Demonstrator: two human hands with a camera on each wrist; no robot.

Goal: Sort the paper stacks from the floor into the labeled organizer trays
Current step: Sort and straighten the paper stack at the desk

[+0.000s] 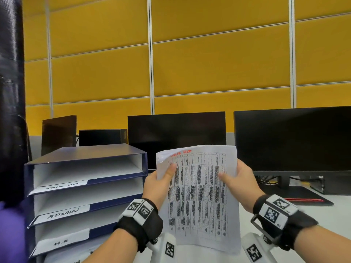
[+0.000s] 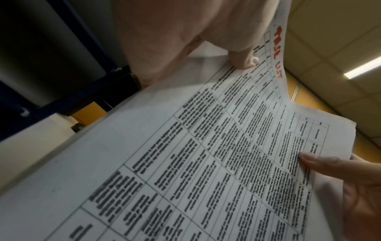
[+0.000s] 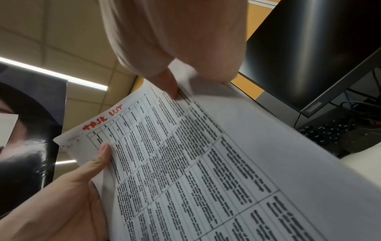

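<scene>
A stack of printed sheets (image 1: 199, 190) with a table of text and "TASK LIST" in red at its top is held upright over the desk. My left hand (image 1: 161, 179) grips its left edge, thumb on the front. My right hand (image 1: 237, 177) grips its right edge the same way. The wrist views show the paper stack (image 2: 206, 154) (image 3: 206, 163) close up, with a thumb of each hand on the page. To the left stands a blue organizer (image 1: 85, 186) with trays labelled "TASK LIST" (image 1: 62, 186), "ADMIN" (image 1: 63, 213) and "H.R" (image 1: 60, 242).
Two dark monitors (image 1: 176, 137) (image 1: 292, 139) stand behind the paper on the white desk (image 1: 322, 215). A small black computer box (image 1: 102, 137) sits behind the organizer. A keyboard (image 3: 327, 130) lies under the right monitor. A dark column (image 1: 11, 92) fills the left edge.
</scene>
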